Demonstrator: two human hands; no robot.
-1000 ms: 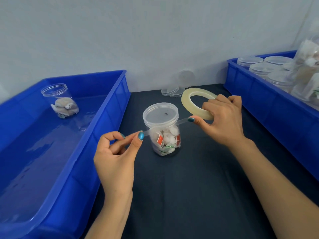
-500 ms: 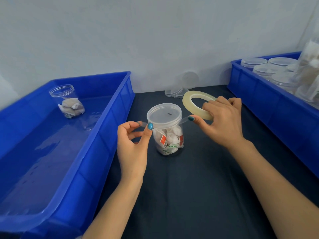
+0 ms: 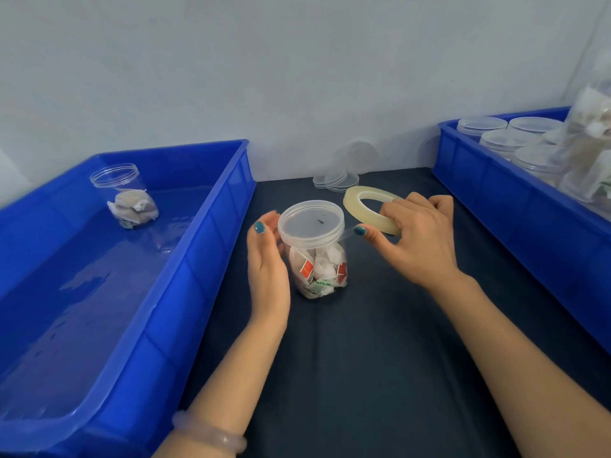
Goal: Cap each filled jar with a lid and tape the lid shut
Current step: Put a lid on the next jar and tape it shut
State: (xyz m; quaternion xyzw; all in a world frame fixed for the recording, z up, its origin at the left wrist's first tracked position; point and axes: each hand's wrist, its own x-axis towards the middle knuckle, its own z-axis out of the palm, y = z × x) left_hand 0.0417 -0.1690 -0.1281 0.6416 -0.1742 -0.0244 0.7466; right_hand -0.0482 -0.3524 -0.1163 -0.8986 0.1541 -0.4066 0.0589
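A person's left hand point(image 3: 267, 269) cups the left side of a translucent round plastic lid point(image 3: 310, 223), thumb on the near edge and fingers bent round the far wall. The lid caps a clear plastic jar packed with white sachets point(image 3: 319, 269), which stands upright on a dark desk point(image 3: 363, 358). Whether that hand also pinches the tape's end cannot be told.

Just right of the jar, the right hand point(image 3: 416, 239) grips a pale yellowish roll of clear tape point(image 3: 363, 201), fingers curled over the ring and thumb stretched toward the lid. A short strip of tape point(image 3: 348, 231) runs from the roll to the lid's right wall.

Left of the jar sits a large blue plastic bin point(image 3: 185, 259) holding one uncapped clear jar with a greyish pouch point(image 3: 127, 196). Right of the jar, a second blue plastic bin point(image 3: 512, 206) carries stacks of spare clear lids point(image 3: 481, 125). Behind the jar, a few loose clear lids point(image 3: 335, 181) lie on the desk against the wall. A pale pink bangle point(image 3: 211, 434) circles the left wrist.
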